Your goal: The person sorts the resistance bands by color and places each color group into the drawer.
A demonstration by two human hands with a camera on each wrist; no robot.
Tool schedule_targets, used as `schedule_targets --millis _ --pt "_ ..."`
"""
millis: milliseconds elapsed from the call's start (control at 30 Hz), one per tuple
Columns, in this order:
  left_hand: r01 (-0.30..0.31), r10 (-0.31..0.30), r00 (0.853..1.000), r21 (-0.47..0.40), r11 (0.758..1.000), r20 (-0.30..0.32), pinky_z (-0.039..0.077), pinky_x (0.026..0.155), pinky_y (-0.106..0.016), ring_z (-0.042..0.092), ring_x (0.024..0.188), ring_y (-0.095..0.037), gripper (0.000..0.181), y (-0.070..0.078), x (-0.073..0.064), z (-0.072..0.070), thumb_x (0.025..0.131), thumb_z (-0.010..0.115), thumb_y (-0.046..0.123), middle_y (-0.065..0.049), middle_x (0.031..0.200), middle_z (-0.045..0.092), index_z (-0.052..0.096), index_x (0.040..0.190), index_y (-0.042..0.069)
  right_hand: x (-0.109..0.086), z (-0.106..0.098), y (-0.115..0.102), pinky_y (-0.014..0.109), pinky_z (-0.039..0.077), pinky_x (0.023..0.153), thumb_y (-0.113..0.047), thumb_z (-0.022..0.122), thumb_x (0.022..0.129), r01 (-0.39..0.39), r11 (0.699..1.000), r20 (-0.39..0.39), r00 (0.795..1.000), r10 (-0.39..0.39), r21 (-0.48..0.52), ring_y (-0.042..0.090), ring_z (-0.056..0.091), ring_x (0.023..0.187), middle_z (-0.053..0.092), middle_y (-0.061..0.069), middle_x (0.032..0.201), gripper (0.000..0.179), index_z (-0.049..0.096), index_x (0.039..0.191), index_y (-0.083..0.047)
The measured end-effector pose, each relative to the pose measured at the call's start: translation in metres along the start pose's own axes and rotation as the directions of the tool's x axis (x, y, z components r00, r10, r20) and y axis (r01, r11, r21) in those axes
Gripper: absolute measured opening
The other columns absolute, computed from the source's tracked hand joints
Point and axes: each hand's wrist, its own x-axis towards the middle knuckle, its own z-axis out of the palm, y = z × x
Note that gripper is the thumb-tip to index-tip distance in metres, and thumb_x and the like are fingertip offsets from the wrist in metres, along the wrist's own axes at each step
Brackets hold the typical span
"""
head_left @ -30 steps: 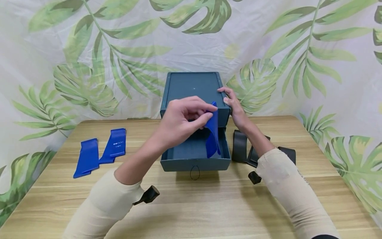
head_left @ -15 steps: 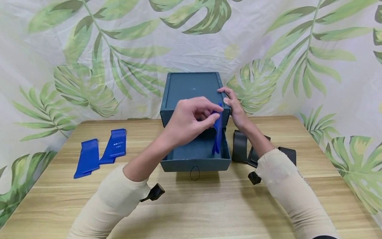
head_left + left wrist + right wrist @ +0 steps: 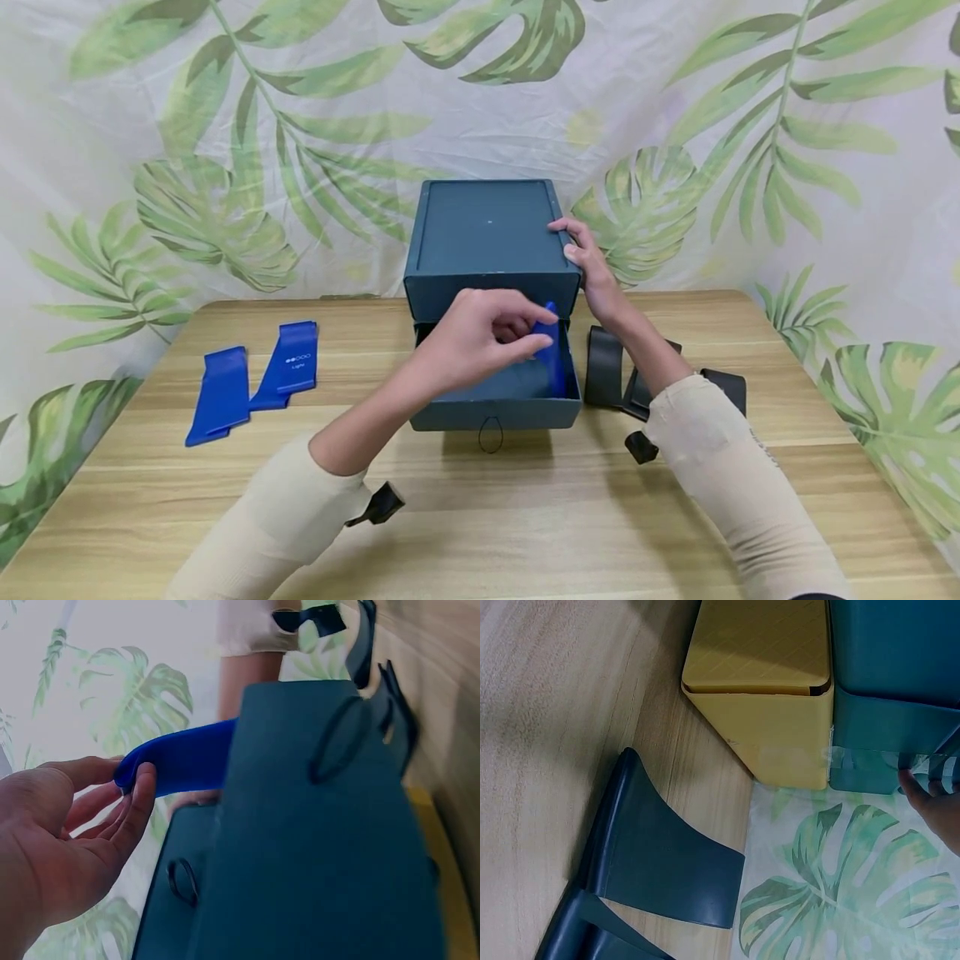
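Note:
My left hand (image 3: 491,337) pinches the top end of a blue resistance band (image 3: 553,354) between thumb and fingertips. The band hangs down inside the pulled-out drawer (image 3: 495,416) at its right side, partly hidden by the hand in the head view. In the left wrist view, the same band (image 3: 191,757) runs from the fingertips to behind the teal drawer front (image 3: 300,847). My right hand (image 3: 592,267) rests on the right upper edge of the dark teal drawer box (image 3: 487,229), its fingers over the rim near the front corner.
Two blue folded bands (image 3: 219,396) (image 3: 288,367) lie on the table at left, one printed "Light". Several black bands (image 3: 603,367) lie right of the drawer, under my right forearm. A yellow drawer unit (image 3: 780,735) adjoins the teal one. A leaf-printed cloth (image 3: 495,117) hangs behind.
My left hand has moved rightward and then down, lowering the blue band further into the drawer along its right wall. The right hand has stayed on the box.

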Motion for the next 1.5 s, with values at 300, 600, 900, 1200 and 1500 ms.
schedule_targets --millis 300,600,900,1200,1500 --pt "0.164 -0.164 0.986 0.028 0.986 0.029 0.059 0.066 -0.026 0.067 0.071 -0.009 0.017 -0.025 -0.043 -0.009 0.091 0.078 0.003 -0.005 0.089 0.076 0.079 0.107 -0.002 0.0 -0.003 0.002 0.038 0.038 0.102 -0.028 0.034 0.1 -0.013 0.999 -0.002 1.0 0.013 -0.03 0.035 0.035 0.138 0.019 0.015 0.166 0.054 0.037 0.146 0.001" --pt "0.264 -0.279 0.957 0.16 0.951 0.079 0.059 0.068 -0.027 0.066 0.073 -0.011 0.014 -0.044 -0.057 -0.025 0.093 0.077 0.004 -0.005 0.09 0.076 0.079 0.105 -0.002 -0.003 -0.004 0.001 0.036 0.039 0.099 -0.028 0.034 0.1 -0.012 1.0 -0.009 1.0 0.012 -0.021 0.034 0.037 0.135 0.02 0.015 0.165 0.054 0.036 0.146 0.001" --pt "0.284 -0.329 0.935 0.277 0.918 0.134 0.062 0.072 -0.03 0.069 0.076 -0.014 0.012 -0.039 -0.058 -0.031 0.094 0.076 0.005 -0.01 0.094 0.077 0.08 0.103 -0.002 -0.005 -0.002 0.002 0.034 0.038 0.1 -0.027 0.034 0.101 -0.013 1.0 -0.006 1.0 0.013 -0.022 0.033 0.039 0.133 0.022 0.016 0.163 0.053 0.036 0.146 0.001" --pt "0.244 -0.256 0.967 0.354 0.903 -0.012 0.063 0.07 -0.036 0.072 0.076 -0.019 0.007 -0.028 -0.068 -0.05 0.095 0.073 0.004 -0.008 0.087 0.075 0.078 0.091 0.001 -0.003 -0.002 0.003 0.038 0.035 0.106 -0.027 0.033 0.101 -0.008 0.999 0.005 1.0 0.009 -0.033 0.034 0.035 0.139 0.019 0.016 0.165 0.054 0.036 0.147 0.001" --pt "0.372 -0.304 0.925 0.394 0.84 -0.226 0.06 0.066 -0.046 0.073 0.077 -0.033 0.015 -0.087 -0.088 -0.114 0.099 0.07 0.009 -0.017 0.088 0.076 0.077 0.095 -0.003 -0.002 -0.001 0.002 0.039 0.034 0.107 -0.027 0.033 0.101 0.0 0.999 0.008 1.0 0.001 -0.04 0.034 0.034 0.14 0.019 0.016 0.165 0.053 0.036 0.146 0.002"
